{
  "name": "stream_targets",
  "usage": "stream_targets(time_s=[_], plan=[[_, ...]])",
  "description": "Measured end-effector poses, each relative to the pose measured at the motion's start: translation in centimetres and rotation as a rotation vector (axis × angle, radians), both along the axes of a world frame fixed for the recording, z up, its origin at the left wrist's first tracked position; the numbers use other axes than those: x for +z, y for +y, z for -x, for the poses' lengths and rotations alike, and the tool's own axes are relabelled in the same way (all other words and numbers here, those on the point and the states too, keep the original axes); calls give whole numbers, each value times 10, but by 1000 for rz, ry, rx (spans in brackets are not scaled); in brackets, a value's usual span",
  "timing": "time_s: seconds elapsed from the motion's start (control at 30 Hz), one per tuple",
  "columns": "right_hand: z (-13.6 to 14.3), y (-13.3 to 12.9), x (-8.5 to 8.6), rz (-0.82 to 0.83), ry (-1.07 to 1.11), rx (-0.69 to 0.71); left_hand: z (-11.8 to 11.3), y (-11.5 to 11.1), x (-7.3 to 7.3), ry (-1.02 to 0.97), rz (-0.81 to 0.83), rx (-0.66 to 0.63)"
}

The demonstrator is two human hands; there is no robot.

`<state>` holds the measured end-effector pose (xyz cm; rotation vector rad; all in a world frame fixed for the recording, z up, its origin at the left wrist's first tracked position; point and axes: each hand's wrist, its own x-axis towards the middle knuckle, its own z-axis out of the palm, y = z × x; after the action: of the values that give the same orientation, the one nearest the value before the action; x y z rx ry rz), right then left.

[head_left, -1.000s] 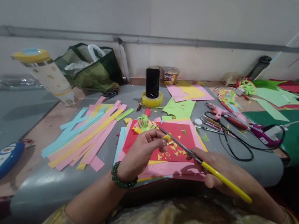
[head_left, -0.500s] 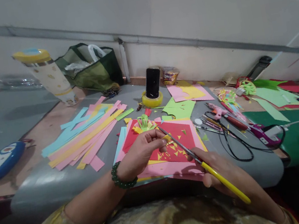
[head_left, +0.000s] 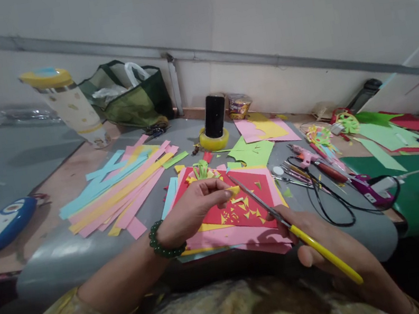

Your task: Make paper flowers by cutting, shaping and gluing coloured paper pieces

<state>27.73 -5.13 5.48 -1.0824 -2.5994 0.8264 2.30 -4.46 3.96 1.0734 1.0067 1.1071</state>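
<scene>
My left hand (head_left: 206,200), with a green bead bracelet (head_left: 163,241) at the wrist, pinches a small yellow paper piece (head_left: 233,191) between thumb and fingers. Yellow-handled scissors (head_left: 294,227) rest in my right hand (head_left: 311,233), their blades pointing up and left just beside the yellow piece. Below both hands lies a red paper sheet (head_left: 251,178) strewn with small yellow cuttings (head_left: 242,208). It tops a stack of pink and yellow sheets (head_left: 226,237). Behind my left hand, a green and yellow paper flower (head_left: 203,171) is partly hidden.
Paper strips (head_left: 119,191) fan out on the left. A phone (head_left: 214,116) stands in a yellow tape roll (head_left: 213,139) at the back, near a green bag (head_left: 135,97) and a tall tumbler (head_left: 68,105). On the right are tools, a pink glue gun (head_left: 371,189) and a black cable (head_left: 324,207).
My left hand has shifted slightly left, and the yellow piece in it shows more clearly. My right hand has moved a little right and down with the scissors, widening the gap between the hands.
</scene>
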Motion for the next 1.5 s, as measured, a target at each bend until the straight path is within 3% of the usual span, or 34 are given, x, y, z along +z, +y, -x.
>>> stream_targets(time_s=[0.57, 0.9, 1.07, 1.17, 1.27, 1.4, 1.5], plan=[[6, 0, -12, 76, -53, -24, 1, 4, 1, 40, 11, -13], [9, -5, -7, 121, -55, -97, 3, 6, -4, 55, 8, -33], [6, -3, -10, 92, -39, -47, 2, 5, -3, 5, 25, -34], [0, -1, -14, 100, 67, -46, 1, 2, 1, -49, 48, -9], [0, 0, -15, 175, 249, -136, -1, -2, 2, -64, 59, -3], [19, 1, -16, 150, 481, -336, -9, -6, -2, -99, 52, -27], [39, 4, -21, 154, 710, -385, -17, -10, -6, -127, 61, -51]])
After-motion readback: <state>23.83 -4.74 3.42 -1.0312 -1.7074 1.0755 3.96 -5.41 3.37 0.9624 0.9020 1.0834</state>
